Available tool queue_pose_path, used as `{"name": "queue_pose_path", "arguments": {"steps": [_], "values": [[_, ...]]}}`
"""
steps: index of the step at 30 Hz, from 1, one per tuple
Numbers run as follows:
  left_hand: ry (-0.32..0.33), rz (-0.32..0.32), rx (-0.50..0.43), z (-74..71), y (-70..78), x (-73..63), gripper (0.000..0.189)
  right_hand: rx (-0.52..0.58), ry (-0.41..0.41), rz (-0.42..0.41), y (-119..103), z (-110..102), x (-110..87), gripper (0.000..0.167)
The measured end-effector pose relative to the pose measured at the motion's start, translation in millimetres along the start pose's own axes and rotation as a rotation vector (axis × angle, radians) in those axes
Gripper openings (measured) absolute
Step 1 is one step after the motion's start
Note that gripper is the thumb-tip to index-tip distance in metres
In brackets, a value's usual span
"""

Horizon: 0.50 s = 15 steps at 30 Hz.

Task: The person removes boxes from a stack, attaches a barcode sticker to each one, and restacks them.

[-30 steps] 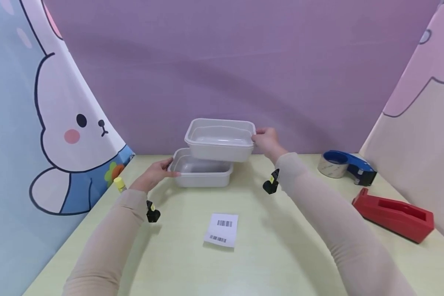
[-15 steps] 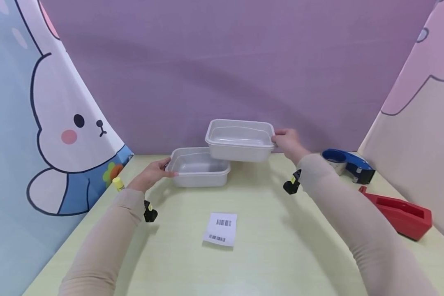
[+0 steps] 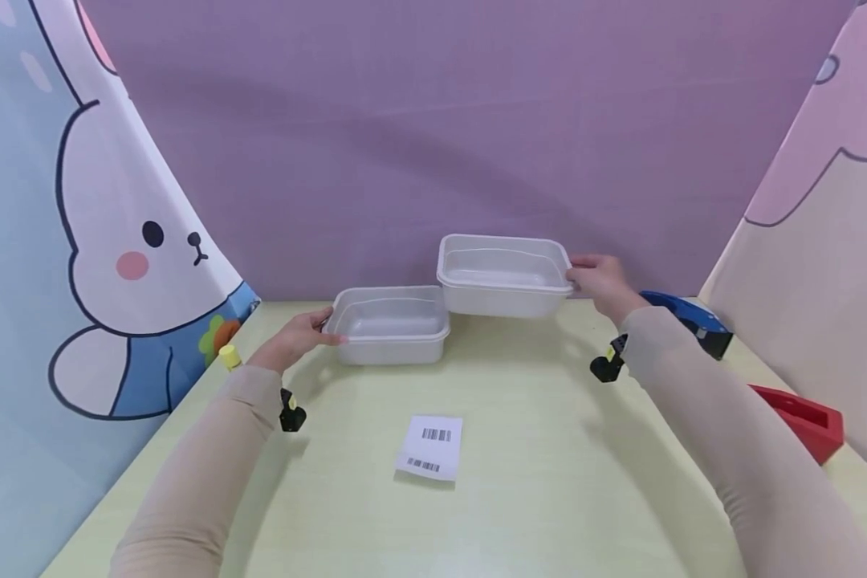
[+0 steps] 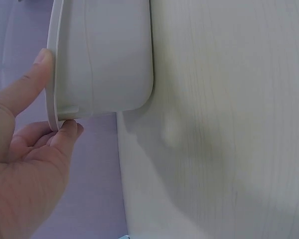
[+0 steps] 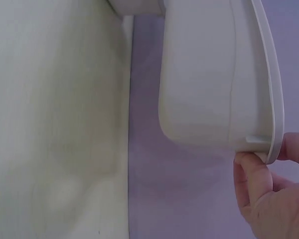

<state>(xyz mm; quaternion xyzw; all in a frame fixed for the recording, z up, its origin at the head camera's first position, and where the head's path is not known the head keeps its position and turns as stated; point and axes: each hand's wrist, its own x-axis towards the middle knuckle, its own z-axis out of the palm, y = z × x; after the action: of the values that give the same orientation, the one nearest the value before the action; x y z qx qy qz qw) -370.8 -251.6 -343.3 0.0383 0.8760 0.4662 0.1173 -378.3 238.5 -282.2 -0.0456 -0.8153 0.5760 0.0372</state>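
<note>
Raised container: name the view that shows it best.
The head view: the raised container shows nearly whole, with open top and front wall. The right wrist view has its outer wall and rim, cut off; the left wrist view, none of it.

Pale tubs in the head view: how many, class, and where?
2: one tub on the table, in the left grip; the other tub raised to its right, in the right grip. Nested ones could be hidden.

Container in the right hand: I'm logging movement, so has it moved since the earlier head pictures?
Yes. In the head view, the container in the right hand has shifted rightward, judged against the barcoded paper lying on the table.
</note>
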Motion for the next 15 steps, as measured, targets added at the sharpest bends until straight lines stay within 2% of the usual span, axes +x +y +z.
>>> {"name": "queue_pose_path", "arguments": {"steps": [8, 15], "values": [[-0.001, 0.004, 0.020, -0.3, 2.8, -0.9, 0.086, -0.032, -0.057, -0.015, 15.2, -18.9, -9.9, 0.050], [-0.002, 0.016, 0.006, 0.5, 0.9, -2.4, 0.087, -0.051, -0.046, 0.000, 35.3, -25.0, -4.6, 0.049]]}}
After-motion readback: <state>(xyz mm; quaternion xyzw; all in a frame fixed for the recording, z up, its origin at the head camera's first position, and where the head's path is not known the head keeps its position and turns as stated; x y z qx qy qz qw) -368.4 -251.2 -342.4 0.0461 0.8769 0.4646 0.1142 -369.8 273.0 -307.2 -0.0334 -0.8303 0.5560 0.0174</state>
